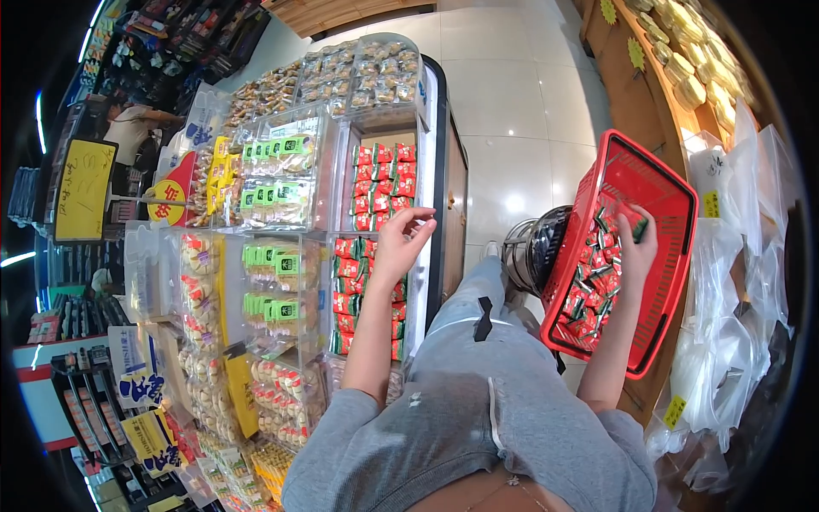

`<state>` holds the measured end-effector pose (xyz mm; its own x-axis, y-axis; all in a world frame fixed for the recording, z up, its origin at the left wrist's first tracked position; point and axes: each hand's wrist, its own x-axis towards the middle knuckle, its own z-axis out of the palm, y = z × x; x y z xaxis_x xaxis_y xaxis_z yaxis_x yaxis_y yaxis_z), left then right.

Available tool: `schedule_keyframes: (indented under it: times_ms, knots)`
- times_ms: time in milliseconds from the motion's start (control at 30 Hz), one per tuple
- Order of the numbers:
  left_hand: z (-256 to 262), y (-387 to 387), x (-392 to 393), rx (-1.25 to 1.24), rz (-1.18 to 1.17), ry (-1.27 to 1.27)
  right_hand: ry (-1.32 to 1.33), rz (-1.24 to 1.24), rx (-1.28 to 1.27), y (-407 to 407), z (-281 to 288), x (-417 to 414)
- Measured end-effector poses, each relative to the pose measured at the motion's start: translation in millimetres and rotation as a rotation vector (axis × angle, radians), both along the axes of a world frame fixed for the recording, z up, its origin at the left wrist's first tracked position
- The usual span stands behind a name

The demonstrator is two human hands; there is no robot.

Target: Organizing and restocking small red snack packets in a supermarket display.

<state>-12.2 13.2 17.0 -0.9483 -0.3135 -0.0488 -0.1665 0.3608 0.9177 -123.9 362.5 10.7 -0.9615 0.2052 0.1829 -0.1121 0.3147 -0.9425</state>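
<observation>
My left hand (404,238) hovers over the display bin at the stand's edge, its fingers loosely curled and apart, with nothing visible in them. Beneath and beyond it, small red-and-green snack packets (382,176) stand in neat rows in a clear-sided compartment. More such packets (349,288) fill the nearer compartment, partly hidden by my left forearm. On my right, a red plastic shopping basket (665,256) holds a loose heap of the same packets (592,288). Inside it, my right hand (638,246) grips a red-and-green packet (633,223) above the heap.
A black bin with a wire frame (540,246) stands beside the basket. Clear plastic bags (723,307) hang along the wooden counter (630,83) at right. Clear boxes of packaged pastries (278,192) cover the display stand. A yellow price sign (84,192) stands at left, near another person (128,131).
</observation>
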Motion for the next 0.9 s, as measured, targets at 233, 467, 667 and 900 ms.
schedule_keyframes:
  times_ms: [233, 467, 667, 900]
  knots:
    - [16.7, 25.6, -14.9, 0.1, -0.182, 0.019, -0.466, 0.644, -0.677, -115.4, 3.5, 22.9]
    - [13.2, 29.4, -10.9, 0.336, -0.151, -0.007, -0.629, 0.782, -0.764, -160.1, -1.2, 42.9]
    - [-3.5, 20.4, -7.1, 0.443, -0.028, 0.041, -0.508, 0.78, -0.704, -172.1, -5.4, 44.1]
    - [-0.4, 4.5, -8.3, 0.926, -0.007, -0.215, 0.047, 0.821, -0.208, -175.7, 1.9, 34.5]
